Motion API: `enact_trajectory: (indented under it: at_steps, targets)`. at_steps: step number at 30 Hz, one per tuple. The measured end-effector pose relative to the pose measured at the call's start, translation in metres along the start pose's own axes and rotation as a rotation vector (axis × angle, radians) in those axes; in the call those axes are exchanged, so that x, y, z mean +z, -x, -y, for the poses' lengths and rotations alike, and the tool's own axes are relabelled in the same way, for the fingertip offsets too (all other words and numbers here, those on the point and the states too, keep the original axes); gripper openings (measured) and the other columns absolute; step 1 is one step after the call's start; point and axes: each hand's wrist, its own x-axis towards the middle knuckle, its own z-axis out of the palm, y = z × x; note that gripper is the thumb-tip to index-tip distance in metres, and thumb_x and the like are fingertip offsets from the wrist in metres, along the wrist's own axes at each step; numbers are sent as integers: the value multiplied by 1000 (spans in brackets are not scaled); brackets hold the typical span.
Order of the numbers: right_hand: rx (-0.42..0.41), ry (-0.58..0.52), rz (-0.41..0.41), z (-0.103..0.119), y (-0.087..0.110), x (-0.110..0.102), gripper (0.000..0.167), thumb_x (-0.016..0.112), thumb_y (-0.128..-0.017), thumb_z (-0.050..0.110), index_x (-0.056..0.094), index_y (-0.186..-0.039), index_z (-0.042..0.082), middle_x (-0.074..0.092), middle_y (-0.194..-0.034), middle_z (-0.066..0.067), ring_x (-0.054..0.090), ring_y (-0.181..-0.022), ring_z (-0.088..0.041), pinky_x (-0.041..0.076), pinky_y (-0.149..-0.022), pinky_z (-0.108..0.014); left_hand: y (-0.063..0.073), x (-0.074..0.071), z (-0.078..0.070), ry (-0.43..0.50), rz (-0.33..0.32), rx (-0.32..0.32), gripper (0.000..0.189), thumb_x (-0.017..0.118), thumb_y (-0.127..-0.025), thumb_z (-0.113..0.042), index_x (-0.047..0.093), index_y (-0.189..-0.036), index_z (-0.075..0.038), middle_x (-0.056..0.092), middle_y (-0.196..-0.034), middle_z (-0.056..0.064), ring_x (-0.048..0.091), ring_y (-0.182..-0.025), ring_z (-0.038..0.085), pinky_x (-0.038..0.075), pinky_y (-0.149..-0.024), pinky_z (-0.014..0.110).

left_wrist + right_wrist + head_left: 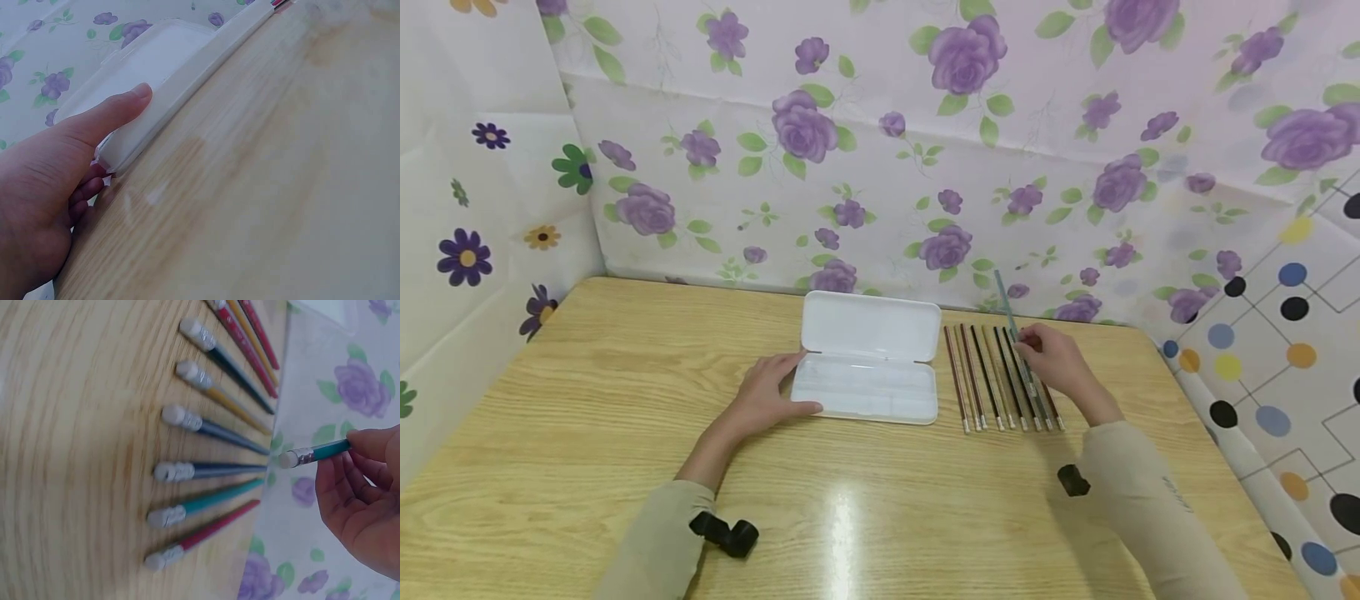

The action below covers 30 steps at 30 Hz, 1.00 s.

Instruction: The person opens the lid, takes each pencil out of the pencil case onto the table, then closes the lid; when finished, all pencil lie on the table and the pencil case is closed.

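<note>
A white pencil case lies on the table with its lid tilted back. My left hand grips its left end, the thumb along the front wall and the fingers round the side and back. My right hand pinches a green pencil between thumb and fingers, its white eraser end pointing down toward the table in the head view. The pencil is lifted over a row of pencils to the right of the case. Those lie side by side, erasers toward me, in red, yellow, dark and green.
The wood-grain table ends at a flower-patterned sheet close behind the case and pencils. Another patterned sheet borders the right side. Each sleeve has a black camera mount near the wrist.
</note>
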Motion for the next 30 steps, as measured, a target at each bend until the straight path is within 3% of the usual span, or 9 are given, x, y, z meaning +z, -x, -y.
enact_trajectory:
  at_steps: [8,17,30]
  targets:
    - [75,11,-5,-29,5,-10,31,53,-99,12,55,-117,-14,61,-106,-29,63,-88,-36,55,-71,-42,1,0,-1,4,3,-2,95,79,-76,-48,36,-149,-4,40,-146,20,32,-131,40,23,-104,61]
    - [128,33,24,-49,13,-13,31,56,-97,11,58,-113,-16,62,-103,-30,64,-78,-31,55,-67,-40,1,0,-1,3,2,2,94,79,-77,-47,36,-149,-4,39,-146,21,30,-132,41,22,-104,62]
    - [176,90,35,-70,21,-4,34,58,-97,16,61,-110,-15,63,-104,-29,57,-98,-44,47,-83,-53,0,1,2,-5,1,0,96,78,-76,-50,35,-150,-5,38,-147,21,30,-132,42,23,-104,63]
